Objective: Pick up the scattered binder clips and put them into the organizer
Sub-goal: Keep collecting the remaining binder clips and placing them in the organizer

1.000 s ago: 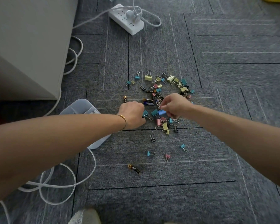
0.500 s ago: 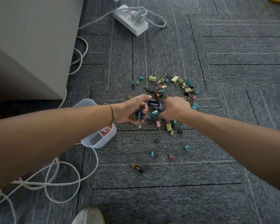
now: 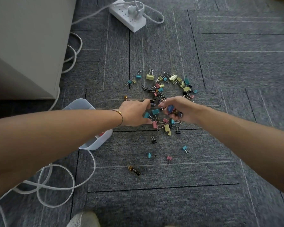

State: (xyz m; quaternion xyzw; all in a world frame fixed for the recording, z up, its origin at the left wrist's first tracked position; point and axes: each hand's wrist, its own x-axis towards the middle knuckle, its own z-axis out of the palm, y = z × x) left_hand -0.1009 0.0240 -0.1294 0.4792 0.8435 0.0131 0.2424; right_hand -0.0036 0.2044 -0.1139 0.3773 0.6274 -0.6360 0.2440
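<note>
Several small binder clips (image 3: pixel 166 82) in yellow, teal, pink and black lie scattered on the grey carpet, with a few strays (image 3: pixel 152 155) nearer to me. My right hand (image 3: pixel 180 108) is curled around a blue clip (image 3: pixel 170 108) and a few others, palm turned up a little. My left hand (image 3: pixel 134 112) is spread low over the pile, thumb and fingers apart on either side of two teal clips (image 3: pixel 155 111). The organizer (image 3: pixel 95 143), a translucent white plastic box, sits on the floor to the left, mostly hidden under my left forearm.
Loose batteries (image 3: pixel 134 170) lie among and near the clips. A white power strip (image 3: pixel 128 17) with cables sits at the top. White cable loops (image 3: pixel 56 185) lie at lower left. A pale cabinet (image 3: pixel 23 46) stands to the left. A shoe tip (image 3: pixel 84 220) shows at the bottom.
My left hand has opened and spread over the teal clips. My right hand has turned and lifted slightly, now showing the blue clip in its fingers.
</note>
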